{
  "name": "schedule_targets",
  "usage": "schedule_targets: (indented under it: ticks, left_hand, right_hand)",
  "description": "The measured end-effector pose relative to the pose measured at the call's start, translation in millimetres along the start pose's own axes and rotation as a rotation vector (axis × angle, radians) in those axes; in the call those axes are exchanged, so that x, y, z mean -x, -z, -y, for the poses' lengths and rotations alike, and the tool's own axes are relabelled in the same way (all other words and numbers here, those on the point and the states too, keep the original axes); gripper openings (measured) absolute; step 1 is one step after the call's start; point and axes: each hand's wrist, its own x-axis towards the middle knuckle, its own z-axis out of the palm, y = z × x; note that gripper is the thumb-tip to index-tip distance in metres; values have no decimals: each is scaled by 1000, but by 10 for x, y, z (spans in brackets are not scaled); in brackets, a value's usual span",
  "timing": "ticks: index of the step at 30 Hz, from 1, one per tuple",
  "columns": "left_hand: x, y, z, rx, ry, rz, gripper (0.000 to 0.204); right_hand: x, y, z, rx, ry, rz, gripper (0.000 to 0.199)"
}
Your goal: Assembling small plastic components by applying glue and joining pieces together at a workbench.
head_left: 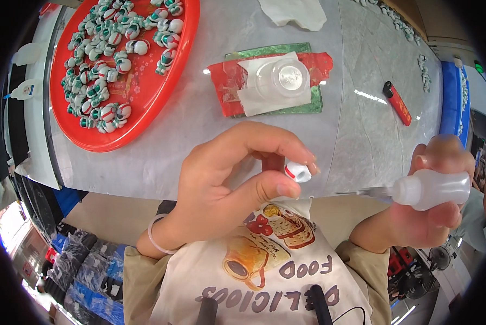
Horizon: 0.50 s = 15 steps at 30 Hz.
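Between the thumb and fingertips of my left hand point(227, 173) is a small white round piece with a red stripe point(297, 171); a hollow shows on its side facing right. My right hand point(435, 216) is wrapped round a translucent white squeeze bottle point(435, 189). The bottle lies nearly level, its thin needle tip pointing left toward the striped piece, with a gap between them. Past my hands, a clear plastic cup point(286, 78) rests on a white paper point(248, 103) over red and green wrappers point(227, 81).
At the far left sits a red oval tray point(140, 116) with many small green-and-white figures point(99, 70). A red lighter point(398, 103) lies on the grey table point(362, 141) at right. White tissue point(297, 13) is at the back. Another bottle point(25, 89) stands beyond the tray.
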Motion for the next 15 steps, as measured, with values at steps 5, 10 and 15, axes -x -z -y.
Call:
schedule_targets:
  ticks: [5,10,15]
  left_hand:
    - [-1,-25,6,16,3,-6,29]
    - [8,-41,13,20,-7,-20,30]
    - [10,-47,25,4,-15,-23,30]
  right_hand:
    - [8,-73,72,323,62,37,44]
    - [-8,-55,122,293,16,161,44]
    - [-38,-128,149,279,40,142,43]
